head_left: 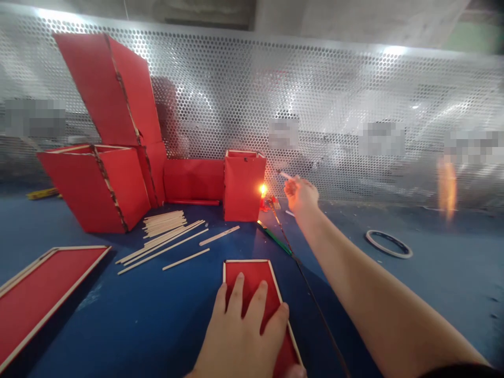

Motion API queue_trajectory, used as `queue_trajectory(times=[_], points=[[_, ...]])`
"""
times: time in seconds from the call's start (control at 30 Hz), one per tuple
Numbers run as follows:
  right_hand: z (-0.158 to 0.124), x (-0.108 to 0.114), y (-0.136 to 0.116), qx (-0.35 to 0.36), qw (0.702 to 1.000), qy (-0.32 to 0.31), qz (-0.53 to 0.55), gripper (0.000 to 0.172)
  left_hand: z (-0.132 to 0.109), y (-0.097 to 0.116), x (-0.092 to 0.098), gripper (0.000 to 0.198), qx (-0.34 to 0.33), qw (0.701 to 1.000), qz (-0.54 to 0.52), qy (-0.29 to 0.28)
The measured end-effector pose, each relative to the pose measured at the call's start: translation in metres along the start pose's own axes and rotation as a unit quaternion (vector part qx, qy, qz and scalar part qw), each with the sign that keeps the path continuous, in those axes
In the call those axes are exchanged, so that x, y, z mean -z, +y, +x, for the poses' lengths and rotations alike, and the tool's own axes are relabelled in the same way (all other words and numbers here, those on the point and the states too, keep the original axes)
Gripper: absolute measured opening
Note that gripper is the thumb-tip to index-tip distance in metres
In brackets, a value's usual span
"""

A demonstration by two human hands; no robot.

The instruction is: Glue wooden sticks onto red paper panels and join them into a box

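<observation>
My left hand (246, 336) lies with fingers spread on a narrow red panel (250, 270) edged with pale wooden sticks. My right hand (302, 195) reaches forward, its fingers closed around a short pale stick (284, 175) that points left and has a dark tip. Left of that hand burns a small flame (263, 189) with something red at its base, beside a small upright red box (243, 189). The pale stick is apart from the flame. A long thin dark rod (305, 278) runs from near the flame toward me, passing right of the panel.
Larger red boxes (118, 184) stand at the back left. Loose wooden sticks (165, 231) lie before them, and another framed red panel (51, 294) is at far left. A green cutter-like tool (277, 241) and a pale ring (389, 244) rest on the blue table. Perforated metal (338, 105) closes the back.
</observation>
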State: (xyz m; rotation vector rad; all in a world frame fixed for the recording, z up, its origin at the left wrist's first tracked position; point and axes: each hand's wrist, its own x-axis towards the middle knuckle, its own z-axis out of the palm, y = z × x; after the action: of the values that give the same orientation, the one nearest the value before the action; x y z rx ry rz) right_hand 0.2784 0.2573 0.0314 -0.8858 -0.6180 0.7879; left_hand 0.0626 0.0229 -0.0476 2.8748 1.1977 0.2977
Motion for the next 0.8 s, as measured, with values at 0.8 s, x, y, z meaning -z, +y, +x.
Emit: queue_trajectory(times=[0.8], points=[[-0.260,0.155,-0.072,0.237,0.859,-0.346,-0.293,0.041,-0.008,0.013,0.020,0.078,-0.024,0.989,-0.130,-0.062]])
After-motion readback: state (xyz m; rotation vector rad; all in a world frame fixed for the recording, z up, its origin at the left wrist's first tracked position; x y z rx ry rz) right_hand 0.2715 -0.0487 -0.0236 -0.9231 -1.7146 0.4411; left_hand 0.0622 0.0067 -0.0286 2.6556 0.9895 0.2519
